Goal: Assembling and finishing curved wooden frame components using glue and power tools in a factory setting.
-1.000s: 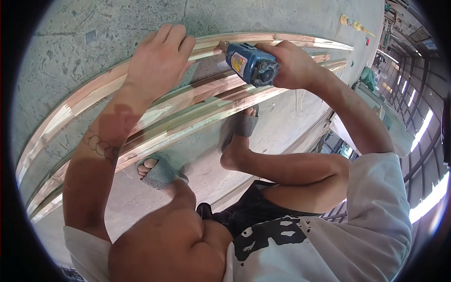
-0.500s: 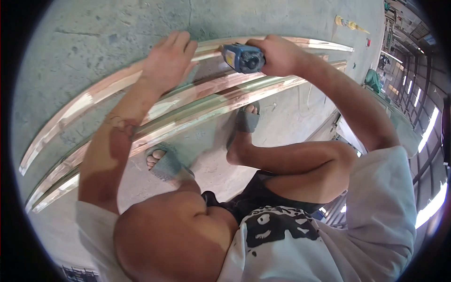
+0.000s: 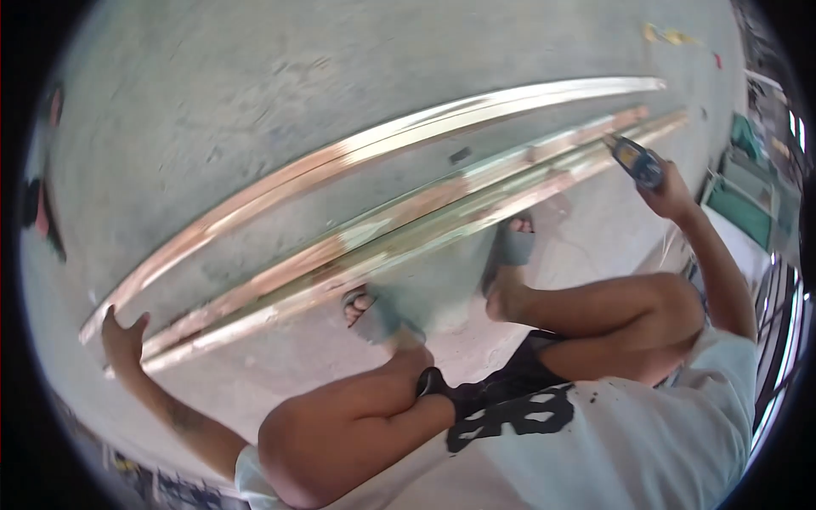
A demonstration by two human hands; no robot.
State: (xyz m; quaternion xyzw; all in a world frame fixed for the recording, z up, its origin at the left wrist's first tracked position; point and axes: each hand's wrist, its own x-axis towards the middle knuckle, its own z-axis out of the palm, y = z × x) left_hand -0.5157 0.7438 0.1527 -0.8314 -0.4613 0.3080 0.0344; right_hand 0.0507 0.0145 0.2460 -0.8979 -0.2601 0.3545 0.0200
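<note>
Several long, narrow, glossy bars, pinkish and pale, lie across the floor, bent by the lens. One far bar (image 3: 340,153) is apart from the near bars (image 3: 408,212), which lie side by side. At their left ends is my left hand (image 3: 126,336), thumb and fingers apart, its fingertips by the end of the far bar; whether they touch it is unclear. My right hand (image 3: 667,194) is closed round a blue and black power drill (image 3: 639,161). The drill's tip is over the right part of the near bars.
A small dark piece (image 3: 460,155) lies between the far and near bars. My sandalled feet (image 3: 514,238) stand on the near side of the bars. At the upper right a yellow object (image 3: 667,34) lies on the concrete floor (image 3: 255,102). A green-covered frame (image 3: 739,204) stands at the right.
My left hand has moved from the middle of the far bar to its left end. My right hand has carried the drill right and nearer, off the far bar. The view has shifted.
</note>
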